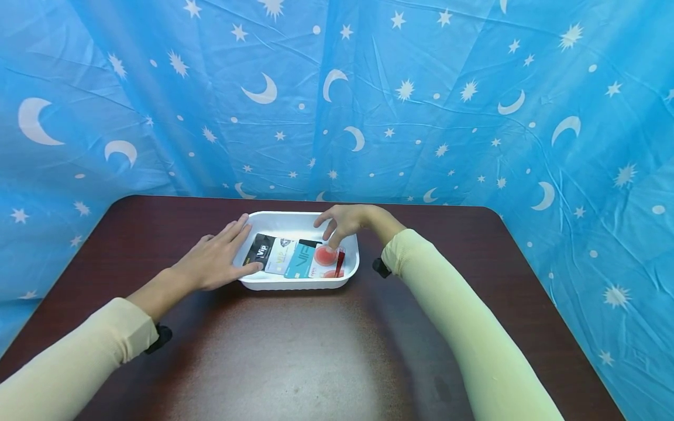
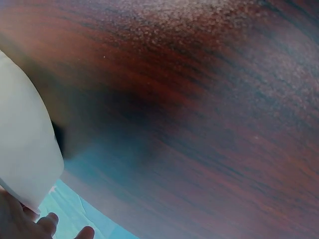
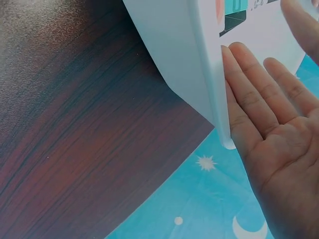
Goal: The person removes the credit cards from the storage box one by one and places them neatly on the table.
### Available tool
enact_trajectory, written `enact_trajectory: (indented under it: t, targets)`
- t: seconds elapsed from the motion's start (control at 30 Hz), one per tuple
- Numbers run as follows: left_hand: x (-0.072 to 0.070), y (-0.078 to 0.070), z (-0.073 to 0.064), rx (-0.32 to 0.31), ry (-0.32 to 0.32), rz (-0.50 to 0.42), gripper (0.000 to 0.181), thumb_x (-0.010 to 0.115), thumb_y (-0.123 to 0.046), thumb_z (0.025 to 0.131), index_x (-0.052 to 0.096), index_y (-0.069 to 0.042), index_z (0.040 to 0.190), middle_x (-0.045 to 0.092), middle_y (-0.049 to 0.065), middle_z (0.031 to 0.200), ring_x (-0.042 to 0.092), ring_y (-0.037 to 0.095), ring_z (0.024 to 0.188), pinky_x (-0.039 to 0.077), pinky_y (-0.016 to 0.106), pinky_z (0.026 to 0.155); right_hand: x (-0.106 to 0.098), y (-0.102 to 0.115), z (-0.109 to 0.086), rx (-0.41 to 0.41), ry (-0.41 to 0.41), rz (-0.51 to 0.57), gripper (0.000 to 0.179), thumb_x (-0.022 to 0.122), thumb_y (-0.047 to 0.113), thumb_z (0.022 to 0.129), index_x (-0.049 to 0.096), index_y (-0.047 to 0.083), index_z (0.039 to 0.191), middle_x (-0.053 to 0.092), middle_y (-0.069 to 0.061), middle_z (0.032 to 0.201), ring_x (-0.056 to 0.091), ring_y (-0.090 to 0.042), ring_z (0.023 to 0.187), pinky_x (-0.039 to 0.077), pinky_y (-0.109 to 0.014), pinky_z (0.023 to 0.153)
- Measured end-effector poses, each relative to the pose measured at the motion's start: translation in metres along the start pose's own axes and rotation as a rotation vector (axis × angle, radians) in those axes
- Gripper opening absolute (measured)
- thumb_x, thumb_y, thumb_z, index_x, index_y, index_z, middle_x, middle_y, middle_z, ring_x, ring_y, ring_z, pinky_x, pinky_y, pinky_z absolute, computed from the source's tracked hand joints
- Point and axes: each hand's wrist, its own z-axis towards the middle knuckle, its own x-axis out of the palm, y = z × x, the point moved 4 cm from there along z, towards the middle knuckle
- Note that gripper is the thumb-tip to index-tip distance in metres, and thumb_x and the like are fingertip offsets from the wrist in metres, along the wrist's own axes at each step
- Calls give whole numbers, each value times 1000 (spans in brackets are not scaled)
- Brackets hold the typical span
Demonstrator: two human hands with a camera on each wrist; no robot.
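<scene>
A white plastic tray [image 1: 295, 224] stands near the back of the table. Several cards overlap inside it: a black VIP card [image 1: 258, 244], a white card [image 1: 278, 257], a teal card [image 1: 299, 264] and a white card with red circles [image 1: 325, 257]. My left hand [image 1: 213, 264] lies along the tray's left side with its fingers extended, the thumb close to the black card. Over the right part of the tray hovers my right hand [image 1: 346, 222], fingers slightly bent and pointing down near the red-circle card. In the right wrist view its palm [image 3: 286, 149] shows with nothing held.
Dark brown wooden table [image 1: 295, 351] with rounded back corners. Behind and beside it hangs a blue curtain [image 1: 368, 70] with white moons and stars. Long pale sleeves [image 1: 447, 304] cover both arms, and a small dark device [image 1: 158, 339] sits under each wrist.
</scene>
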Motion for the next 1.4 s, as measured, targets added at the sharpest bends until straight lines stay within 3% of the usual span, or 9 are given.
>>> enact_trajectory:
  t: [0.27, 0.6, 0.83, 1.13, 1.4]
  targets:
    - [0, 1, -1, -8, 3, -3, 98, 55, -62, 91, 20, 1, 157, 12, 21, 164, 22, 46, 146, 30, 72, 103, 2, 1, 10, 66, 11, -19, 70, 75, 13, 88, 43, 13, 150, 63, -9, 132, 53, -25, 128, 41, -41, 108]
    - [0, 1, -2, 3, 3, -14, 96, 56, -59, 92, 21, 1, 157, 13, 22, 164, 22, 47, 146, 30, 73, 103, 8, 4, 14, 147, 57, -7, 70, 74, 16, 87, 43, 17, 150, 59, -9, 135, 52, -23, 125, 44, -41, 106]
    - [0, 0, 0, 6, 3, -6, 94, 56, -58, 92, 21, 1, 156, 12, 22, 164, 22, 47, 146, 30, 73, 103, 9, 6, 17, 159, 49, -30, 69, 75, 22, 87, 44, 19, 149, 53, -9, 139, 49, -24, 125, 46, -44, 104]
    - [-1, 1, 0, 8, 4, 1, 93, 56, -57, 93, 22, 2, 156, 12, 22, 164, 22, 47, 146, 32, 72, 102, 12, 9, 19, 167, 55, -47, 67, 75, 21, 88, 45, 17, 148, 55, -10, 138, 50, -25, 127, 44, -48, 105]
    - [0, 1, 1, 4, 12, -2, 93, 56, -57, 93, 21, 2, 156, 12, 22, 164, 22, 47, 146, 31, 73, 102, 15, 0, 32, 216, 39, -81, 68, 78, 22, 84, 47, 22, 145, 57, -4, 133, 52, -19, 122, 46, -41, 104]
